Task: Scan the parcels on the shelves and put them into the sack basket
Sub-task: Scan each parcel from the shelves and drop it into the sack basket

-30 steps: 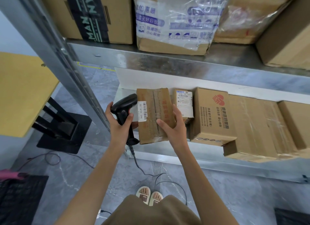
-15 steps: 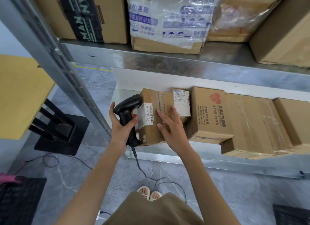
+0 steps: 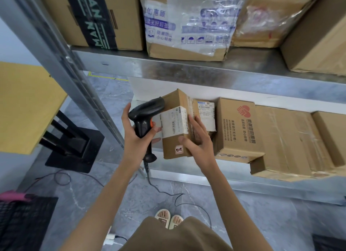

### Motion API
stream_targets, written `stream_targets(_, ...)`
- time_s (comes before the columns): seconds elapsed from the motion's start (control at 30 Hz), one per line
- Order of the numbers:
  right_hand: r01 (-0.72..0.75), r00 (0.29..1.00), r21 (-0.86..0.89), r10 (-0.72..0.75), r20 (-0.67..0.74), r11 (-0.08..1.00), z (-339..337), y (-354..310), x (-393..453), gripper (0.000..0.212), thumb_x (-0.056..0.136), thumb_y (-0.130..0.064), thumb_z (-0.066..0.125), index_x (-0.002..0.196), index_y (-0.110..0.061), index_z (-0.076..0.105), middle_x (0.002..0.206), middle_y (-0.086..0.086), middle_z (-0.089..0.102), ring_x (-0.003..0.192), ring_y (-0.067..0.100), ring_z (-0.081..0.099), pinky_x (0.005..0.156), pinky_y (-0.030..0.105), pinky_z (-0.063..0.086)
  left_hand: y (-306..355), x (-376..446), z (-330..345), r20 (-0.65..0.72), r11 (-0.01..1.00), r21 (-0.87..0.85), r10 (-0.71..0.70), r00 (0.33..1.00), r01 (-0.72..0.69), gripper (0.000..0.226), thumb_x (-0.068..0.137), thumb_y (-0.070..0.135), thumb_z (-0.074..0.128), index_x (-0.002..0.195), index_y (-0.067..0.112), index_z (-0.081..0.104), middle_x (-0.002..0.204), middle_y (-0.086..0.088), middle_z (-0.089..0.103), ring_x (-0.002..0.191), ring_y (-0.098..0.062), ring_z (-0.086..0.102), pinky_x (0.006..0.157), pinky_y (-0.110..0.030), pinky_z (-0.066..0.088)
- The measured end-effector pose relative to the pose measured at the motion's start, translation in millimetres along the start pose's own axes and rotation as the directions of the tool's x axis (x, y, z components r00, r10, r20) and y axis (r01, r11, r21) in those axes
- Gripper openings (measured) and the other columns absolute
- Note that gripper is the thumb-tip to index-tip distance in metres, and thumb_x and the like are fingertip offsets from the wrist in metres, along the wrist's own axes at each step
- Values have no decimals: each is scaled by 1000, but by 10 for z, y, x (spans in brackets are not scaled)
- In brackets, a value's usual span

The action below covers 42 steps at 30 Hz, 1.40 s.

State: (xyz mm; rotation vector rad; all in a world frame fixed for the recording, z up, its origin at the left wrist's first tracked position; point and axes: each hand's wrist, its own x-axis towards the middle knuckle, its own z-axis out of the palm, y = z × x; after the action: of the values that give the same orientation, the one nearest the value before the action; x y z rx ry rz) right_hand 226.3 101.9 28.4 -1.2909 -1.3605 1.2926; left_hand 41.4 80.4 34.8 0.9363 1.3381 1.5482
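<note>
The left hand point(image 3: 137, 136) is wrapped round the handle of the scanner point(image 3: 145, 118), its nose right up against the white label point(image 3: 174, 122) of a small box point(image 3: 177, 127) — which the right hand point(image 3: 198, 140) grips, tilted, just in front of the lower shelf point(image 3: 234, 177). To my eye the scanner wants drawing back a touch and the label turning square to it. The basket is likely the dark mesh point(image 3: 22, 220) down on the left — I can't be sure.

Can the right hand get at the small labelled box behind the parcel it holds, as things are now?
Probably not yet: the right hand grips the parcel, which partly covers the small labelled box.
</note>
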Motion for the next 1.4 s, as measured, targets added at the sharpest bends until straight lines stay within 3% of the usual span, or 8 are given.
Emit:
stream_targets(0.07, -37, 998, 43, 34, 58, 998, -140, -50, 56, 67, 86, -9, 76, 136, -46, 50, 161, -11, 28, 148, 10, 30, 109, 40, 48, 42, -24, -75, 66, 992, 106, 69, 995, -76, 95, 90, -5, 70, 141, 61, 25, 108, -13, 70, 103, -33, 71, 76, -35, 62)
stream_targets(0.17, -58, 987, -34, 63, 151, 998, -353, -103, 149, 66, 87, -12, 74, 143, -38, 50, 159, -13, 31, 145, 11, 35, 105, 39, 51, 107, -73, -183, 175, 943, 267, 156, 972, -199, 97, 91, -3, 71, 137, 71, 28, 107, 6, 69, 99, -25, 70, 78, -28, 60)
stream_targets(0.27, -35, 974, -121, 62, 220, 992, -506, -142, 232, 64, 86, -14, 75, 140, -38, 52, 158, -13, 33, 142, 15, 40, 104, 46, 51, 191, -82, -267, 332, 833, 428, 215, 919, -350, 93, 90, 3, 72, 139, 68, 28, 134, 38, 50, 121, 5, 56, 100, -13, 45)
stream_targets(0.33, -18, 968, -177, 62, 242, 984, -582, -162, 275, 62, 85, -17, 76, 135, -45, 53, 157, -14, 35, 140, 16, 43, 101, 46, 53, 237, -87, -328, 414, 776, 483, 207, 887, -406, 97, 89, 4, 73, 142, 69, 24, 135, 52, 38, 123, 22, 45, 98, -1, 36)
stream_targets(0.47, 22, 973, -234, 33, 229, 972, -665, -171, 336, 60, 84, -21, 77, 131, -51, 53, 155, -16, 38, 139, 10, 42, 103, 39, 52, 286, -129, -385, 445, 750, 498, 209, 871, -435, 96, 88, 7, 74, 144, 67, 23, 137, 52, 36, 125, 24, 42, 97, 2, 33)
stream_targets(0.67, 17, 979, -233, 31, 203, 972, -674, -152, 358, 58, 84, -26, 78, 125, -59, 53, 152, -23, 38, 139, 9, 42, 103, 44, 52, 274, -207, -360, 415, 754, 534, 160, 896, -382, 100, 88, 5, 75, 139, 72, 22, 135, 53, 37, 124, 23, 43, 98, 1, 35)
stream_targets(0.97, 2, 982, -266, 47, 180, 964, -697, -130, 339, 68, 64, -55, 71, 129, -57, 52, 147, -28, 38, 138, 6, 40, 107, 47, 48, 219, -292, -339, 446, 759, 549, 88, 891, -350, 99, 90, 7, 72, 136, 77, 20, 132, 57, 34, 122, 26, 41, 97, 1, 35)
stream_targets(1.4, -15, 983, -223, 55, 175, 975, -719, -90, 269, 63, 78, -39, 76, 135, -48, 52, 149, -23, 37, 141, 12, 39, 104, 50, 50, 264, -280, -334, 463, 736, 547, 131, 877, -399, 103, 89, 0, 73, 137, 75, 20, 132, 55, 36, 118, 23, 47, 97, -2, 40)
